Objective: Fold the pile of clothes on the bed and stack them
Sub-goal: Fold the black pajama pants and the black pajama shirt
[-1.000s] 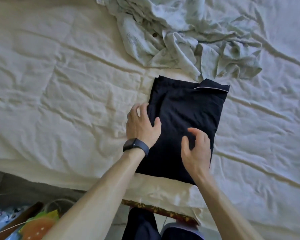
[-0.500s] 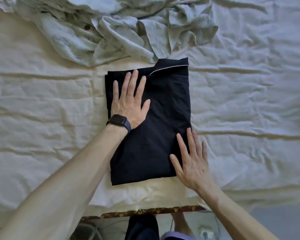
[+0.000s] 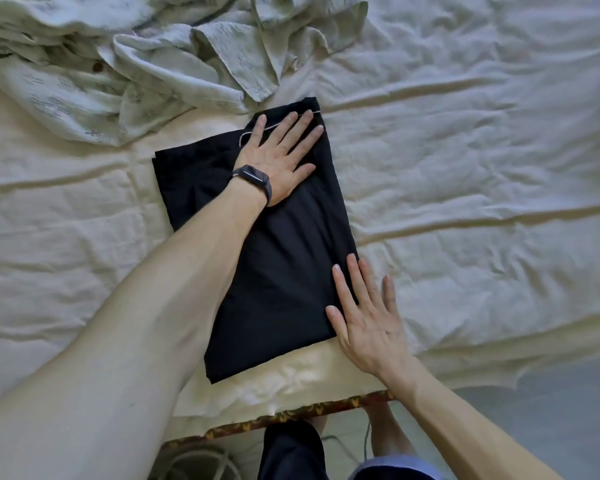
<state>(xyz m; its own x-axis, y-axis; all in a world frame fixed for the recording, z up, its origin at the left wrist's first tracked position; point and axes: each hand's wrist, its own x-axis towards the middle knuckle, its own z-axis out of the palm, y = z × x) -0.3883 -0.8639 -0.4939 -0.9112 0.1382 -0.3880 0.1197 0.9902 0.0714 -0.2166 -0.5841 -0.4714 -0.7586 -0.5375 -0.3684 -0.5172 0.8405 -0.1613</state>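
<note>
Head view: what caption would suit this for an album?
Left hand and right hand rest flat on a folded black garment on the bed.

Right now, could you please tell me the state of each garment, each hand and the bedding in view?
dark garment: folded into a rectangle, lying flat on the bed sheet.
pale patterned garment: unfolded, crumpled in a heap beyond the dark garment.
left hand: open and flat, pressing on the dark garment's far end.
right hand: open and flat, lying across the dark garment's near right edge.
bed sheet: wrinkled.
</note>
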